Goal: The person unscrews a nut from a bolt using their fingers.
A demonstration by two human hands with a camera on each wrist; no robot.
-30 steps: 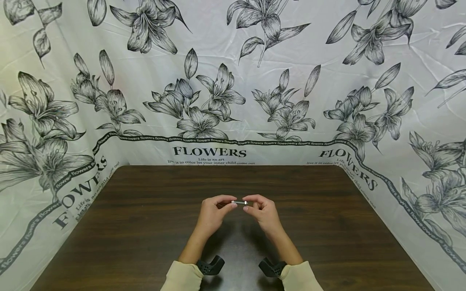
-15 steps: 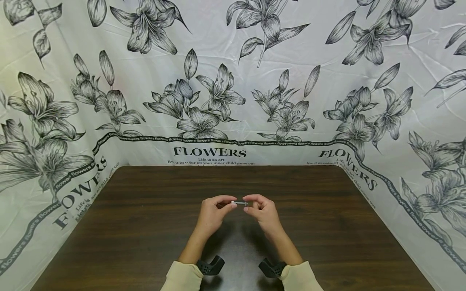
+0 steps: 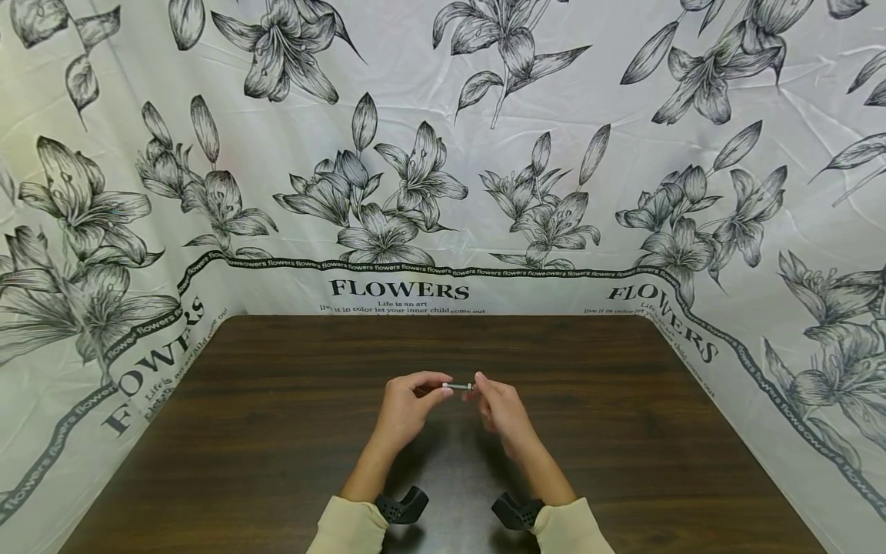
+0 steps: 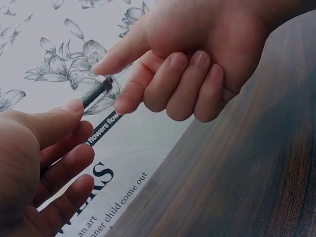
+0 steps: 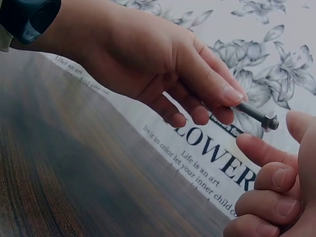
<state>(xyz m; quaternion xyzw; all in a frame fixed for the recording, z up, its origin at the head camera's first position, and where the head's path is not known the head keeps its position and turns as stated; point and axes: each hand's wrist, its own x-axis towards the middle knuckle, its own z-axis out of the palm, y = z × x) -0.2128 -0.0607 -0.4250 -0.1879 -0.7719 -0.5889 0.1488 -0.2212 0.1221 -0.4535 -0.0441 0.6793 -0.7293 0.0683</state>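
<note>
My left hand (image 3: pixel 403 406) pinches a metal bolt (image 5: pixel 253 111) near one end between thumb and fingers, its threaded shaft pointing toward the right hand. A hex nut (image 5: pixel 270 122) sits on the threads close to the free end, with a short stub of bolt showing past it. Around the nut, my right hand (image 3: pixel 507 413) has its thumb and forefinger spread apart, the thumb tip close by the nut and the forefinger on its other side. The remaining right fingers curl toward the palm. The bolt's gripped end is hidden by the left fingertips.
Both hands are above a dark wood-grain table (image 3: pixel 277 446). A white cloth (image 3: pixel 526 292) printed with flowers and lettering hangs behind it and along both sides. Each wrist wears a black device (image 3: pixel 403 506) below a cream sleeve (image 3: pixel 349 527).
My right hand has rolled over: its forefinger was above the nut and thumb below, and now the thumb is on top with the fingers beneath. The left hand holds the bolt almost still.
</note>
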